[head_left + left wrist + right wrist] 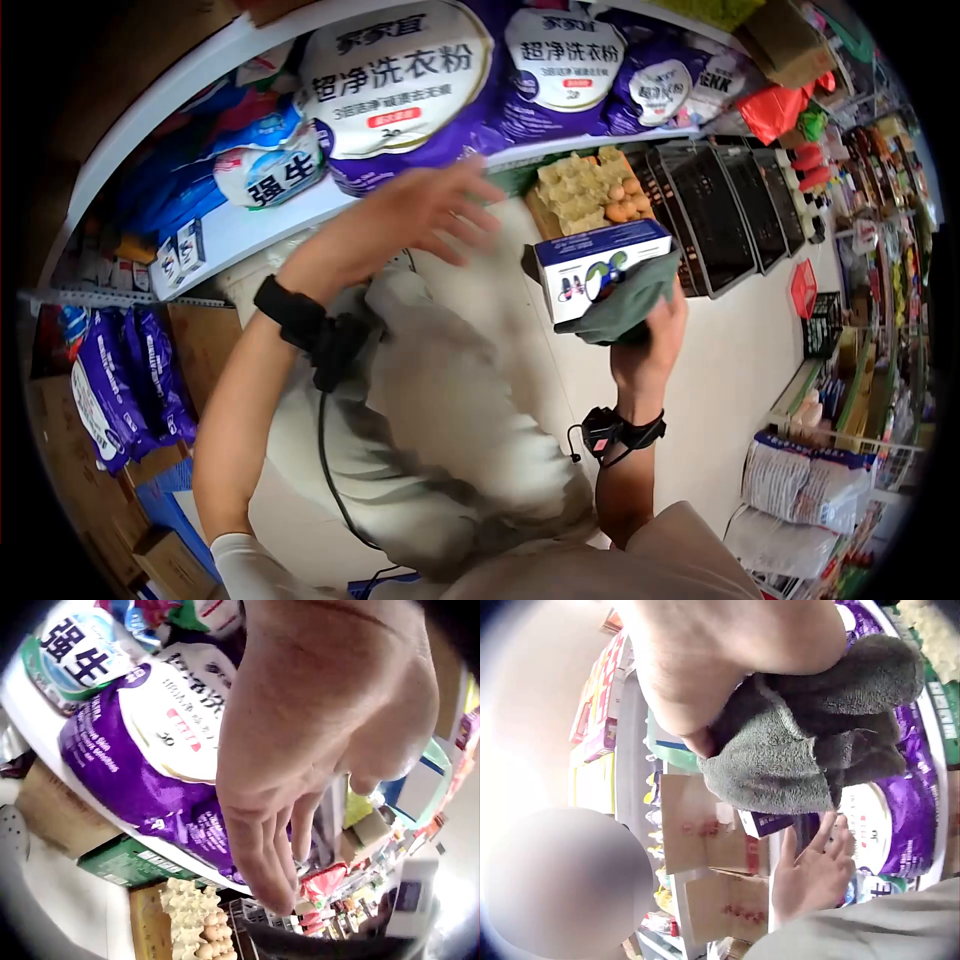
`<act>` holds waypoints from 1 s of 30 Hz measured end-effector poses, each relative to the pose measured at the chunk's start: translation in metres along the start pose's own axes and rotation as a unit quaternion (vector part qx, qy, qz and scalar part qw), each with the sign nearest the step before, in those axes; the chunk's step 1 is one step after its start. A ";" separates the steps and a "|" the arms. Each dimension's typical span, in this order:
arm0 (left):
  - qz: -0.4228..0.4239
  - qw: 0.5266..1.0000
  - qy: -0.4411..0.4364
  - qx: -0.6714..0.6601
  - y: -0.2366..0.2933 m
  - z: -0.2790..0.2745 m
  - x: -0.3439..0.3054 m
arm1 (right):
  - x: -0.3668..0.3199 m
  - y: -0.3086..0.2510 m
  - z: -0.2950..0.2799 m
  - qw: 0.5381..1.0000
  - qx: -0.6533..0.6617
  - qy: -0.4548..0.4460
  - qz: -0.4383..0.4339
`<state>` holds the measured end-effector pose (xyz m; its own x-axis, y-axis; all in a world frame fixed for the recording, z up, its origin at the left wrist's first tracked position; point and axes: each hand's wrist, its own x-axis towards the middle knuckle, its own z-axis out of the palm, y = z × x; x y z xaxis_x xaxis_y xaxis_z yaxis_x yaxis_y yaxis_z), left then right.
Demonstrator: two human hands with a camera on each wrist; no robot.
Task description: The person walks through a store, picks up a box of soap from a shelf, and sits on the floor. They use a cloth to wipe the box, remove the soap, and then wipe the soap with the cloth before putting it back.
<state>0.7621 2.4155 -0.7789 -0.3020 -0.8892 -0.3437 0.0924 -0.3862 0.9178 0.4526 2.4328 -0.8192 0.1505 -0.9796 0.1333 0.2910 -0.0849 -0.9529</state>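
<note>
My right hand grips a grey-green cloth, bunched up and hanging in folds. Against the cloth is a white and blue box with a printed picture; in the right wrist view only a dark corner of the box shows past the cloth. My left hand holds nothing, fingers extended and slightly blurred, in front of a large purple and white bag of washing powder. Seen from the left wrist, the left hand overlaps that bag.
More washing powder bags line the white shelf. Below it stand an egg carton with egg trays and black plastic crates. Stocked shelves run along the right. Purple bags sit at the left.
</note>
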 end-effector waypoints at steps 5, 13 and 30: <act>0.087 0.990 -0.091 0.061 0.032 0.041 -0.042 | 0.050 -0.057 0.050 0.987 -0.062 -0.119 -0.090; 0.168 0.965 -0.102 -0.175 0.018 0.050 -0.085 | 0.081 -0.143 0.117 0.939 -0.172 -0.270 -0.124; 0.129 0.964 0.207 -0.105 -0.004 0.049 -0.141 | 0.087 -0.086 0.137 0.831 -0.325 -0.422 -0.158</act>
<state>0.7574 2.5544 -0.7243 0.1565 -0.9673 -0.1996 0.3178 -0.1421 0.9375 0.5698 2.3796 -0.6881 0.8532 -0.4354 0.2872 -0.0878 -0.6627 -0.7437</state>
